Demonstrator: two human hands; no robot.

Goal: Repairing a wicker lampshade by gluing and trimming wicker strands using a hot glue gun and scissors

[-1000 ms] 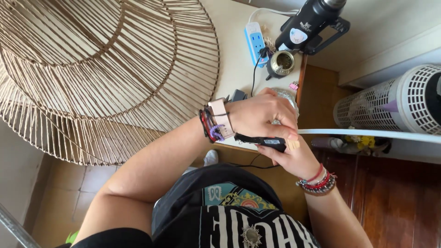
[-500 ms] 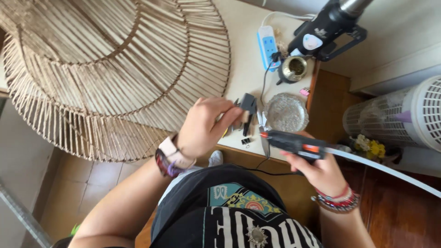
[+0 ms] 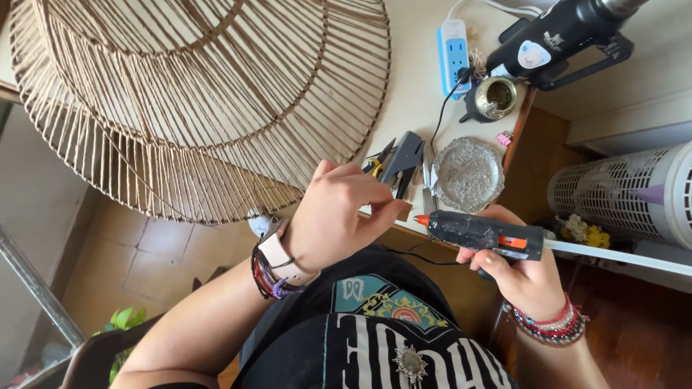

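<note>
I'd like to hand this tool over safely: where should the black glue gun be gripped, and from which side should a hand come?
Grip the glue gun by its handle under the rear of the barrel, where the right hand already wraps it, coming from below and behind. The orange nozzle points toward the left hand, so that front end is probably best avoided.

There is 1 view only, from a camera worn on the person's head. It looks steeply down over the chest and black printed shirt (image 3: 375, 346) at both hands, which sit close to the lens in the lower middle of the picture. The left hand (image 3: 339, 216) and the right hand (image 3: 522, 270) mark the centre of the view. Beyond them lies the white tabletop (image 3: 414, 94), which fills the upper part. The floor (image 3: 158, 252) shows at lower left. With no 2nd view, nothing is shared.
</note>
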